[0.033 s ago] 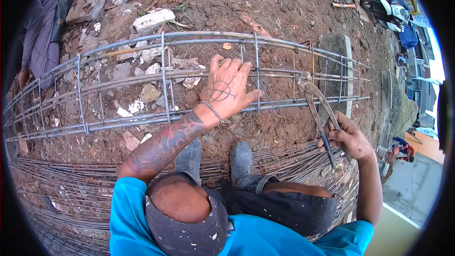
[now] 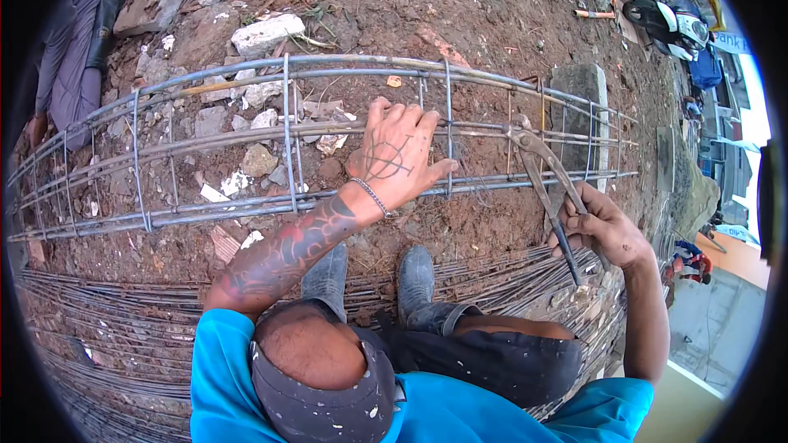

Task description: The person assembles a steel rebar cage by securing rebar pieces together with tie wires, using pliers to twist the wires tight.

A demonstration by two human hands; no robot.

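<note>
A long rebar cage (image 2: 287,143) of steel bars joined by square stirrups stretches across the view, above muddy ground. My left hand (image 2: 396,152) lies over its middle bars, fingers curled round them and thumb stretched to the right; the fingertips are hidden. In my right hand (image 2: 603,226) is a pair of long-handled pincers (image 2: 538,168), their jaws up against the middle bars right of my left hand. One dark-gripped handle slants down past my fingers. Thin tie wires (image 2: 468,168) hang by the stirrup between my hands.
Loose long bars (image 2: 115,328) cover the ground nearest me, behind my boots (image 2: 416,283). Broken concrete (image 2: 267,35) and stones lie beyond and under the cage. Another person (image 2: 78,74) is at the far left. A concrete block (image 2: 579,111) sits under the right end; a motorbike (image 2: 677,25) stands far right.
The pincers and my right hand have shifted slightly up and to the left, the jaws closer along the middle bars. My left hand has stayed in nearly the same place.
</note>
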